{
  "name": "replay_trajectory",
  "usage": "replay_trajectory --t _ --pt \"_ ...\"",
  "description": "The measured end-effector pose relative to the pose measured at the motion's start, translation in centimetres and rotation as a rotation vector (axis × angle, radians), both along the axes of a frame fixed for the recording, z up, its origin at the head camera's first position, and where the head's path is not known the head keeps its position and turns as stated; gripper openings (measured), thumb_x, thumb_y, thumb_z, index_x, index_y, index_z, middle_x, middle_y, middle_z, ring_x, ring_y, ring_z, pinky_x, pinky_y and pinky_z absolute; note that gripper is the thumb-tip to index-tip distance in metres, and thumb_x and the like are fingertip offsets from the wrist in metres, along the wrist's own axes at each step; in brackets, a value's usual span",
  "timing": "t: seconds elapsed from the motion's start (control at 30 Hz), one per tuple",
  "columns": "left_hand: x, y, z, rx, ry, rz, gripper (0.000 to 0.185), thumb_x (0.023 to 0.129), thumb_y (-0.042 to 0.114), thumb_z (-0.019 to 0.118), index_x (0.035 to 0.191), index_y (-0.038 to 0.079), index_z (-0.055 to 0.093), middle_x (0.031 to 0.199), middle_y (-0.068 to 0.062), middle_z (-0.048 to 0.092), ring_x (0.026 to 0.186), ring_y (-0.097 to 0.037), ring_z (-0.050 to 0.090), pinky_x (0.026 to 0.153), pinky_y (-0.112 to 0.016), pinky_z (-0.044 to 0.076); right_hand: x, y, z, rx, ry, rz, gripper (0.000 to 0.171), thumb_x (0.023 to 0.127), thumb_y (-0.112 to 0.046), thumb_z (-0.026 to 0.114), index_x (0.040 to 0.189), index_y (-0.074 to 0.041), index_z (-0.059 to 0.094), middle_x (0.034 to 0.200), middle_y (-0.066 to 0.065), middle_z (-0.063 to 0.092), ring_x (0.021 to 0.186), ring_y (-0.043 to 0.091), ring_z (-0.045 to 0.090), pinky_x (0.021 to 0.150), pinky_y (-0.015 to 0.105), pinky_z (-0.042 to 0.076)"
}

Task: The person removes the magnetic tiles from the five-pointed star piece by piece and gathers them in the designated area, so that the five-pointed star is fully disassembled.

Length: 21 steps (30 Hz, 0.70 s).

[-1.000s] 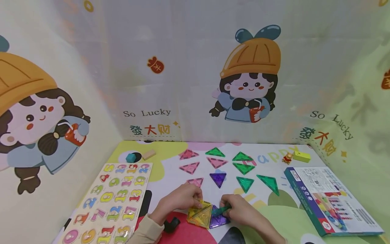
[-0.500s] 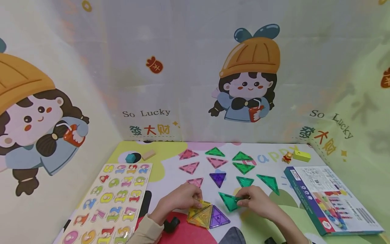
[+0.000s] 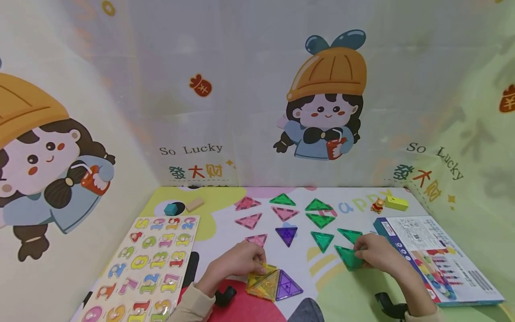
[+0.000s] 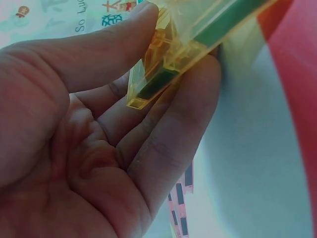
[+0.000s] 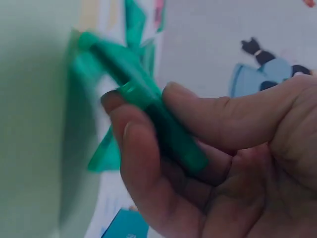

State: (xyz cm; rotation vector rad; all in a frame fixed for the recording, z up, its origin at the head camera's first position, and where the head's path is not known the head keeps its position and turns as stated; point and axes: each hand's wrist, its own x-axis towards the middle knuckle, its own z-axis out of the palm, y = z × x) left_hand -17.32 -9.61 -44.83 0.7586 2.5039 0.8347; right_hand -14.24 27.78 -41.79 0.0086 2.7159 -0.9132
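Note:
Translucent yellow magnetic tiles [image 3: 263, 284] lie together near the table's front. My left hand [image 3: 241, 261] pinches a corner of them; in the left wrist view, thumb and fingers grip a clear yellow tile [image 4: 213, 37]. A purple triangle tile [image 3: 288, 286] lies flat against their right side. Further right, my right hand [image 3: 376, 254] pinches a green triangle magnetic tile [image 3: 347, 257] between thumb and fingers. That tile looks tilted, just in front of another green triangle tile [image 3: 350, 234]. In the right wrist view the held green tile [image 5: 143, 94] is blurred and seen edge-on.
Pink tiles [image 3: 248, 221], green tiles [image 3: 319, 219] and a darker purple triangle [image 3: 287, 235] lie in loose rows behind the hands. A number puzzle board [image 3: 146, 268] is at left. A boxed set [image 3: 438, 259] lies at right, close to the right forearm. A small bear figure [image 3: 377, 205] stands behind.
My right hand has lifted the green triangle tile from over the purple tile and carried it right, beside the other green tiles. The left hand stays on the yellow tiles.

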Motion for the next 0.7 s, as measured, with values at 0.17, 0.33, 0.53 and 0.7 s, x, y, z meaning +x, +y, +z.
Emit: replay_trajectory --t 0.17,0.33,0.53,0.7 --pt "-0.1 0.1 0.0 0.001 0.01 -0.005 0.011 0.083 0.02 0.08 0.078 0.02 0.07 0.069 0.011 0.059 0.064 -0.003 0.048 0.058 -0.02 0.042 -0.3 0.4 -1.0 0.167 0.02 0.006 0.01 0.089 -0.012 0.066 0.091 -0.003 0.071 0.08 0.003 0.061 0.065 0.016 0.053 0.059 0.03 0.042" --pt "0.0 0.1 0.0 0.005 0.01 -0.006 0.011 0.083 0.021 0.08 0.078 0.019 0.07 0.068 0.01 0.059 0.064 -0.004 0.047 0.059 -0.02 0.041 -0.2 0.2 -0.6 0.287 0.017 -0.018 0.017 0.089 -0.021 0.067 0.085 -0.006 0.072 0.071 0.002 0.056 0.066 0.018 0.049 0.059 0.032 0.036" --pt "-0.2 0.1 -0.1 0.007 0.021 -0.011 0.012 0.083 0.02 0.08 0.077 0.019 0.07 0.068 0.011 0.059 0.063 -0.003 0.047 0.058 -0.02 0.041 -0.1 -0.8 0.3 0.241 0.056 0.021 0.021 0.09 -0.022 0.069 0.099 -0.004 0.075 0.087 0.003 0.068 0.076 0.017 0.057 0.066 0.036 0.046" --pt "-0.3 0.0 -0.3 0.007 0.017 -0.008 0.012 0.083 0.02 0.08 0.077 0.02 0.07 0.068 0.011 0.058 0.063 -0.002 0.048 0.057 -0.019 0.041 0.5 -3.9 -0.4 -0.001 0.096 0.226 0.016 0.089 -0.021 0.072 0.098 -0.008 0.075 0.086 -0.002 0.07 0.075 0.01 0.058 0.066 0.029 0.048"
